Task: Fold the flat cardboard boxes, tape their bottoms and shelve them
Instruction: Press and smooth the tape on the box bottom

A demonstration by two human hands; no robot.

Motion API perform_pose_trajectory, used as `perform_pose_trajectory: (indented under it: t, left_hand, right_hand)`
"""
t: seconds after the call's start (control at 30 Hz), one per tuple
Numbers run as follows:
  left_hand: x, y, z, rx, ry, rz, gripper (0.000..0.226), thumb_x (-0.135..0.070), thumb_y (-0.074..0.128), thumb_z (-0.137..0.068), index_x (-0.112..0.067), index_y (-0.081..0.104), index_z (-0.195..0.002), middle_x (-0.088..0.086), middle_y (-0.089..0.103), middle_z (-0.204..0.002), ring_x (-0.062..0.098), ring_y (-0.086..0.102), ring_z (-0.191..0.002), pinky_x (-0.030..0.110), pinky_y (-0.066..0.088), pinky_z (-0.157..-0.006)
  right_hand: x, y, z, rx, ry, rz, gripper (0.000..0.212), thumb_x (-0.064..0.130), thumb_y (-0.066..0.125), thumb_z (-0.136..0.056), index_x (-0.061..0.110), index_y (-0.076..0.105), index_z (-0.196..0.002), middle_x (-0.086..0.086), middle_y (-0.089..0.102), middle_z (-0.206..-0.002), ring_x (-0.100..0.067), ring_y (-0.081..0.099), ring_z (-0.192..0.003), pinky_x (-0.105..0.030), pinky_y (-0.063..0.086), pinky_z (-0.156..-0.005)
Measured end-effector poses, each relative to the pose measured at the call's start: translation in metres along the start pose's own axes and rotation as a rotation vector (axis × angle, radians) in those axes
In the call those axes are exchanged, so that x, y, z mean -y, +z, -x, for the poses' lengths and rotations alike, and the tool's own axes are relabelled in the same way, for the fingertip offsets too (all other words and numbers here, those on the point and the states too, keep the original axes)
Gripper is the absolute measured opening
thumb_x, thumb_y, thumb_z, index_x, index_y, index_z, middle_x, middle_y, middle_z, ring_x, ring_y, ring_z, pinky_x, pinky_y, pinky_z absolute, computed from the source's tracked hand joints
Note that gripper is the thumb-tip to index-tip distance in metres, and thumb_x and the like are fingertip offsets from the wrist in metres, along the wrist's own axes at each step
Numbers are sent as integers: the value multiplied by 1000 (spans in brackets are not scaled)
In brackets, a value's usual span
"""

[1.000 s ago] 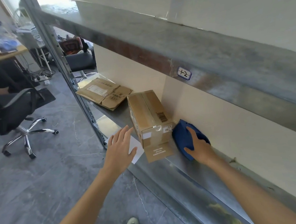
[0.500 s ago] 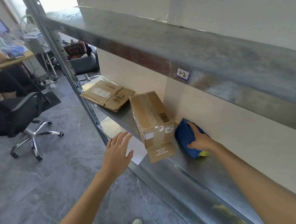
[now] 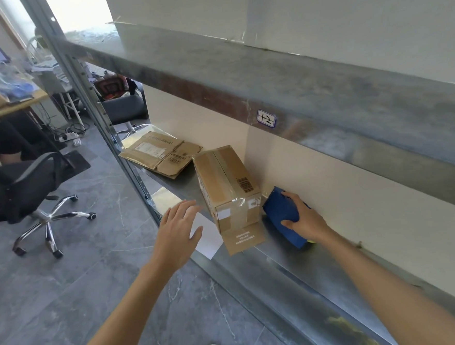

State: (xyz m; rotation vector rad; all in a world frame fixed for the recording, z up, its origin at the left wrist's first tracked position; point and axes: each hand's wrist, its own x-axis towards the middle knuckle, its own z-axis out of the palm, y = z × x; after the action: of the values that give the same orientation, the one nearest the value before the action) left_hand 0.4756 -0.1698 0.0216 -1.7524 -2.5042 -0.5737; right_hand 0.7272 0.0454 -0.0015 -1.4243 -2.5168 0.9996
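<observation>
The blue tool (image 3: 280,212) is now clasped by the right grip (image 3: 306,220). A second ago that grip lay flat over it; now the thumb is hooked on the near edge, fingers are curled over the top, and more blue face is shown. The left grip (image 3: 177,233) is still held open in the air, fingers spread, just left of the box (image 3: 229,188), not touching it.

Counted up: one folded box, one blue tool, one white sheet (image 3: 209,237) at the shelf (image 3: 295,267) edge, and flat boxes (image 3: 160,155) stacked at the far left, two as far as can be made out.

The box is seen lying lengthwise on the shelf, between the flat boxes and the tool. Brown cardboard is shown, with clear tape run along the top seam and over the near end. A barcode is printed on top and a white label is stuck on the near face. One printed flap is left open, flat on the shelf.
</observation>
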Motion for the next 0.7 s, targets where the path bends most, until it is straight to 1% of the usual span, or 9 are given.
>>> perform_pose_trajectory:
  t: [0.1, 0.17, 0.23, 0.3, 0.33, 0.4, 0.5, 0.6, 0.7]
  left_hand:
    - [-8, -12, -7, -72, 40, 25, 43, -13, 69, -89, -13, 59, -131, 5, 57, -138, 29, 47, -133, 46, 36, -110]
    - [-13, -18, -13, -91, 65, 48, 42, -12, 68, -89, -14, 60, -130, 4, 57, -136, 29, 48, -132, 47, 37, -109]
    - [-20, -22, -20, -95, 90, 72, 40, -13, 67, -90, -14, 60, -130, 3, 58, -135, 29, 49, -130, 46, 38, -108]
    - [-30, -25, -27, -83, 109, 108, 37, -14, 64, -92, -15, 60, -129, 2, 59, -134, 27, 50, -127, 44, 41, -104]
    - [-35, -26, -30, -71, 112, 131, 36, -14, 63, -93, -15, 60, -129, 1, 59, -132, 27, 51, -125, 42, 43, -101]
    - [-45, -27, -36, -54, 121, 186, 34, -14, 60, -95, -18, 59, -128, -2, 60, -129, 23, 53, -118, 40, 46, -96]
    - [-57, -25, -44, -22, 144, 335, 34, -19, 57, -98, -27, 57, -131, -11, 58, -128, 14, 55, -114, 34, 47, -93]
    - [-71, -24, -53, 42, 204, 444, 36, -23, 57, -100, -27, 55, -135, -12, 57, -131, 8, 52, -121, 30, 44, -101]
    - [-83, -24, -58, 160, 288, 459, 40, -23, 55, -101, -21, 52, -141, -7, 54, -140, 9, 49, -127, 30, 39, -108]
  right_hand:
    - [4, -8, 10, -16, -75, 14, 76, 28, 66, -91, 49, 18, -146, -3, 60, -132, -29, 65, -98, -44, 54, -83]
    - [7, -19, 17, -30, -121, 49, 76, 28, 65, -91, 51, 17, -146, 0, 64, -121, -22, 66, -80, -38, 53, -68]
    - [9, -33, 27, -31, -152, 136, 76, 29, 63, -92, 51, 15, -147, 0, 67, -93, -15, 59, -59, -29, 42, -53]
    - [11, -48, 41, -32, -181, 182, 75, 27, 62, -93, 49, 16, -148, 3, 57, -66, -9, 49, -47, -24, 33, -48]
    - [11, -54, 48, -35, -198, 189, 75, 26, 62, -94, 48, 17, -149, 4, 52, -61, -8, 46, -45, -23, 32, -48]
    - [11, -64, 62, -37, -228, 179, 75, 26, 62, -94, 52, 16, -147, 3, 52, -59, -9, 49, -46, -26, 39, -50]
    - [12, -73, 77, -15, -273, 163, 78, 30, 63, -93, 63, 11, -141, -3, 57, -64, -17, 57, -55, -36, 52, -65]
    - [18, -76, 89, 33, -329, 174, 78, 33, 61, -94, 69, 7, -137, -5, 62, -73, -17, 59, -62, -36, 53, -71]
    - [29, -76, 99, 81, -379, 198, 75, 34, 59, -96, 70, 7, -135, 1, 64, -89, -15, 60, -72, -33, 52, -74]
